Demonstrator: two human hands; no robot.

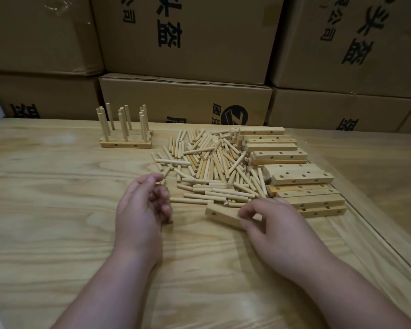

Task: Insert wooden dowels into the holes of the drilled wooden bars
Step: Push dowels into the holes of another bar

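We are gripping a drilled wooden bar (223, 216) with our right hand (273, 224), fingers curled round its near end, on the table (57, 186). Our left hand (140, 205) is hovering with loosely curled fingers, holding nothing. A heap of loose dowels (211, 167) is lying just behind, crowding the bar. Stacked bars (294, 172) are sitting right; finished bars with upright dowels (125, 129) far left; cardboard boxes (188, 43) behind.

Pale tan dowels (211, 167) and bars (301, 180) — streaky-grained table (57, 186), brown black-lettered boxes (188, 32).
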